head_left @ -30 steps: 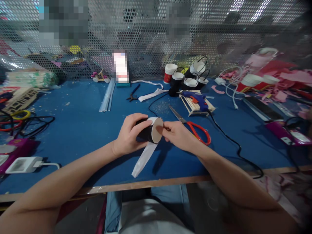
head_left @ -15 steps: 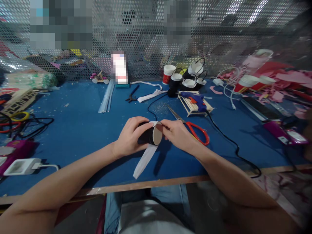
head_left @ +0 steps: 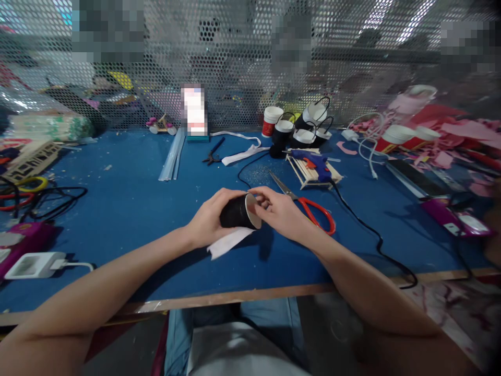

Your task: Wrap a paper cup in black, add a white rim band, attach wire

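My left hand (head_left: 207,216) is wrapped round a black-covered paper cup (head_left: 234,213), which lies on its side with its pale mouth facing right. At that mouth, my right hand (head_left: 276,209) has its fingers curled over the rim, the thumb at the opening. A white strip (head_left: 230,242) hangs from beneath the cup toward the lower left; its upper end is hidden. Red-handled scissors (head_left: 317,211) lie open on the table just beyond my right hand.
A blue glue gun (head_left: 313,159) rests on a small wooden-stick rack, its black cord trailing right. Several black cups with wire handles (head_left: 303,137) stand behind. Pliers (head_left: 213,154), white ribbon (head_left: 245,154) and clear glue sticks (head_left: 172,156) lie across the blue table (head_left: 156,209).
The cup has turned in my hands and shows more of its black side. The white strip has swung up and left, with less of it hanging. My right fingers have shifted along the rim.
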Action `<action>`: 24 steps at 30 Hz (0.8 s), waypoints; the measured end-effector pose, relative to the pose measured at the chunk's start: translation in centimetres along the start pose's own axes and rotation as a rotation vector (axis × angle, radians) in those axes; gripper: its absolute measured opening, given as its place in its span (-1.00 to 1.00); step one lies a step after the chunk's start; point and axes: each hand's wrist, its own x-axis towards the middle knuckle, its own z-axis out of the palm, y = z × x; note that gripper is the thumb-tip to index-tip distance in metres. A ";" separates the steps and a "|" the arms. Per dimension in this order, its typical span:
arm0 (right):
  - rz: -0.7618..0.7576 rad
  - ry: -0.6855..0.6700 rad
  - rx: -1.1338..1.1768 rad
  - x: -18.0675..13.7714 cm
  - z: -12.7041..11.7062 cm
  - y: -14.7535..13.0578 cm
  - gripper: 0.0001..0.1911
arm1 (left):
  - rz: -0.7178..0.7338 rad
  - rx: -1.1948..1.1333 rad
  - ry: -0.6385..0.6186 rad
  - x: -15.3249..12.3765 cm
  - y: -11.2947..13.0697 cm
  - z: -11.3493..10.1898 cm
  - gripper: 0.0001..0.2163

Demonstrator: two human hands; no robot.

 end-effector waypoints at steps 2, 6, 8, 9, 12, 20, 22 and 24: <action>-0.029 -0.017 0.046 0.1 0.1 0.2 -0.71 | -0.018 0.010 -0.017 0.1 0.2 0.0 -0.37; 0.063 -0.071 0.226 0.4 0.4 0.5 -0.79 | 0.109 0.097 0.161 0.1 0.9 -0.3 -0.41; 0.158 -0.063 0.338 0.6 0.5 0.6 -0.83 | 0.235 0.151 0.197 0.0 1.3 -0.4 -0.59; 0.193 -0.049 0.382 0.7 0.6 0.7 -0.85 | 0.300 0.178 0.194 -0.1 1.5 -0.4 -0.67; 0.233 0.007 0.494 1.0 0.7 1.0 -0.87 | 0.474 0.277 0.179 -0.3 1.7 -0.3 -0.80; 0.355 0.075 0.810 1.3 0.5 1.0 -0.77 | 0.503 0.259 0.029 -0.5 1.5 -0.5 -0.43; 0.377 0.083 0.839 1.3 0.5 0.9 -0.77 | 0.495 0.231 0.015 -0.6 1.6 -0.7 -0.47; 0.382 0.093 0.844 1.3 0.5 0.8 -0.77 | 0.454 0.236 0.038 -0.6 1.7 -0.8 -0.63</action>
